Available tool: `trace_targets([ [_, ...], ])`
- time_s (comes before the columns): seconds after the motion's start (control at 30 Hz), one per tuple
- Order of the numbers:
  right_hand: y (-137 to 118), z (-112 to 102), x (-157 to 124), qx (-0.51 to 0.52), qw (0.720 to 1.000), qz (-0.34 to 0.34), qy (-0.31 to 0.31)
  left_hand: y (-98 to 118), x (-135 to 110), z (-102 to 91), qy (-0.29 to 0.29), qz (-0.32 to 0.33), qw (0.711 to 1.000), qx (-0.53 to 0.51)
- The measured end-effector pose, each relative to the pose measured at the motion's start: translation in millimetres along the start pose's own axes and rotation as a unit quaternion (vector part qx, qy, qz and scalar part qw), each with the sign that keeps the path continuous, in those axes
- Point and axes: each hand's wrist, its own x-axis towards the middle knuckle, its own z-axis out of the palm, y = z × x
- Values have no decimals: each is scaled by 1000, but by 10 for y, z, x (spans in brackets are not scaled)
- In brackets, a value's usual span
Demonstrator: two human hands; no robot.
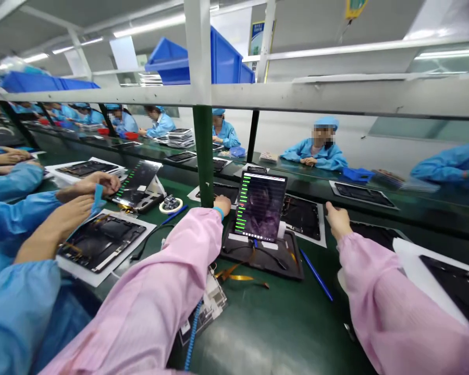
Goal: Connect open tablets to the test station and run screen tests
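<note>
Head view: left hand [222, 204] is being held at the left edge of the tablet [260, 206], just beside the post [204, 156]. Its fingers are being hidden on the far side, so whether the edge is being grasped or only touched cannot be told. Right hand [337, 220] is being held loosely curled to the right of the tablet and apart from it; nothing is being seen in it.

The tablet is being propped near upright on a dark tray [266, 263] on the belt [281, 333], with the screen lit and green bars running down its left side. An orange ribbon [240, 275] is trailing from the tray front. A blue pen [316, 275] is lying just right of the tray.

Judgement: the hold is best being taken at the bezel only, lightly, so the lit face is not being smudged or covered and the prop is not being tipped. The ribbon should be left slack, not dragged by a sleeve.

Farther left, a co-worker's hands [68, 216], in blue sleeves, are being held over an open unit [101, 239]. Beyond it a second tablet [138, 182] is being propped, with a tape roll [171, 204] near it. Blue bins [222, 60] are being stored on the shelf above.
</note>
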Motion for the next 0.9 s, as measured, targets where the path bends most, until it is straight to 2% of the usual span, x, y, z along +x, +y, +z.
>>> trace_targets([
  [0.1, -90, -128, -201, 59, 998, 6, -7, 43, 269, 72, -18, 14, 999, 26],
  [0.2, -282, -421, -652, 105, 990, -71, -53, 76, 418, 184, -31, 32, 998, 32],
  [0.3, -483, -713, -1169, 100, 979, -152, -90, 46, 461, 263, -36, 34, 999, 22],
  [0.37, -560, -854, -1430, 88, 972, -184, -115, -18, 468, 250, -31, 25, 999, 8],
  [0.53, -570, -1063, -1704, 62, 967, -205, -135, -172, 473, 65, 4, -11, 999, -45],
  [0.73, -548, -1271, -1813, 14, 966, -213, -148, -118, 380, -132, 56, -27, 993, -97],
  [0.8, -529, -1372, -1866, -8, 963, -223, -149, -93, 351, -273, 98, -28, 988, -114],
  [0.9, -471, -1532, -1965, -30, 962, -231, -142, -73, 325, -607, 178, -35, 973, -143],
])
